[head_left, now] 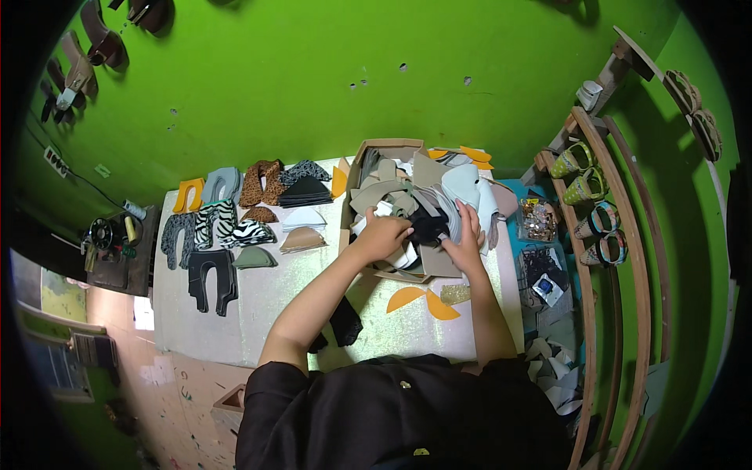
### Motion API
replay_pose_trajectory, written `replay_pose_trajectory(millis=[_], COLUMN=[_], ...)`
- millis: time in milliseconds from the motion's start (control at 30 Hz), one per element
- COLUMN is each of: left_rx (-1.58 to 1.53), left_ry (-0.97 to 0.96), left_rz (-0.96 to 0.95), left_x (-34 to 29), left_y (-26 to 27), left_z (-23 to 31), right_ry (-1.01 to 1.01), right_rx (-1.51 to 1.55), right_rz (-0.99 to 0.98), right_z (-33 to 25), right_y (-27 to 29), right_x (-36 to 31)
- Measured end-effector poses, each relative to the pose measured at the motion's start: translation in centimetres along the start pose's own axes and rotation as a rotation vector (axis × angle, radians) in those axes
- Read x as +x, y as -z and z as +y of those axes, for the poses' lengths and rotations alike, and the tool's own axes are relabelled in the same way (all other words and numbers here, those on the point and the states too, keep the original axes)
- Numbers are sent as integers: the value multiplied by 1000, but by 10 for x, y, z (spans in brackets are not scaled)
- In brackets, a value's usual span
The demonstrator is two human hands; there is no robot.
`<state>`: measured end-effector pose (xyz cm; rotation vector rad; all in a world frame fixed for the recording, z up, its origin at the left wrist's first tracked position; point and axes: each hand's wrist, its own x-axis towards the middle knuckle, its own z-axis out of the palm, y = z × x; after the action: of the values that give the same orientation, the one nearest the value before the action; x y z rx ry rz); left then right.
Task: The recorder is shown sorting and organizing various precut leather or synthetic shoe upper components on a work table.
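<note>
While reaching inside cardboard box's point(441, 262) edges, straddled black cutout point(428, 225) with left hand point(383, 237), right hand point(464, 242)—unclear grip! Seemed soft, edge-pinchable.

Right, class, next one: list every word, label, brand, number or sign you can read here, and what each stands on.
None: no text can be read clearly.
Packet at right: blue and white, any print too small to read.
White strip on the left wall: dark marks, too small to tell whether they are text.
Pieces in the box between the hands: no lettering I can make out.
</note>
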<state>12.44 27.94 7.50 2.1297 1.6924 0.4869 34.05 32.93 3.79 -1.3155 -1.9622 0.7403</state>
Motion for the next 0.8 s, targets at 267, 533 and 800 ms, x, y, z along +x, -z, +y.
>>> replay_pose_trajectory(millis=[267, 533, 800], left_rx=[-48, -82, -32], left_ry=[-94, -93, -58], left_rz=[211, 410, 360], left_x=[-41, -79, -101], left_y=[14, 25, 32], left_z=[13, 14, 16], right_ry=[233, 236, 228], right_rx=[149, 106, -337], right_rz=[-172, -306, -288], right_z=[-57, -79, -46], right_y=[4, 20, -2], right_x=[-4, -37, -37])
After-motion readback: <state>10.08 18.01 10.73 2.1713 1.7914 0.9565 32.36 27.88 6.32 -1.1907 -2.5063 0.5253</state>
